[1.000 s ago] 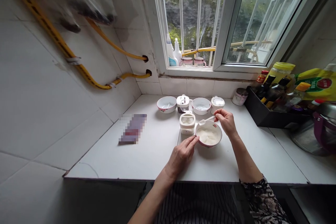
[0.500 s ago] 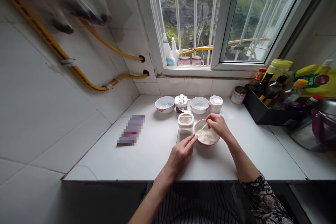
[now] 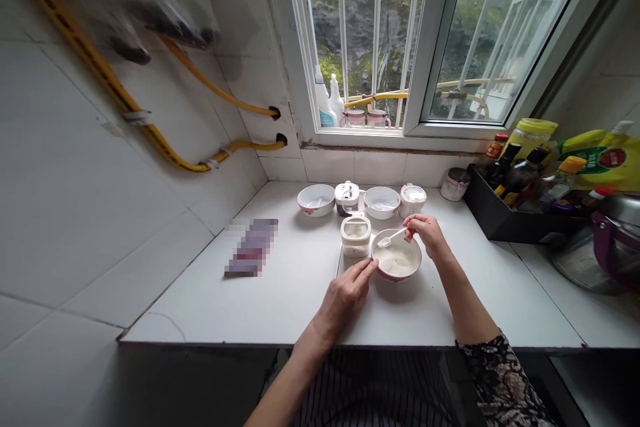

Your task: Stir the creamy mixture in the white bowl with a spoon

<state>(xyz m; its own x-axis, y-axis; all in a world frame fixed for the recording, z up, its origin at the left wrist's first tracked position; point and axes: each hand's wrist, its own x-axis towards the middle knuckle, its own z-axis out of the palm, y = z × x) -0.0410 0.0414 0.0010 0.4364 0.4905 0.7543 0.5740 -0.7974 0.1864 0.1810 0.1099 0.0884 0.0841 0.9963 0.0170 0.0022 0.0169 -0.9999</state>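
A bowl (image 3: 397, 260) of pale powder stands on the white counter. My right hand (image 3: 424, 235) pinches the handle of a small white spoon (image 3: 386, 241), whose head is over the bowl's left rear part. The fingertips of my left hand (image 3: 349, 290) press against the bowl's left front rim. Just left of the bowl is a white jar (image 3: 355, 237) with pale contents. Behind them stand a bowl (image 3: 316, 201) at the left, a lidded jar (image 3: 347, 199) with dark contents, a second bowl (image 3: 381, 203) and another lidded jar (image 3: 413, 200).
A blurred flat purple item (image 3: 251, 248) lies at the counter's left. At the right are a small jar (image 3: 455, 184), a black box (image 3: 520, 221) of bottles and a metal pot (image 3: 583, 257) with a purple handle. The window is behind.
My right hand has moved slightly right and the spoon has lifted from the powder, now lying flatter above it. My left hand stays at the rim. The view has shifted slightly.
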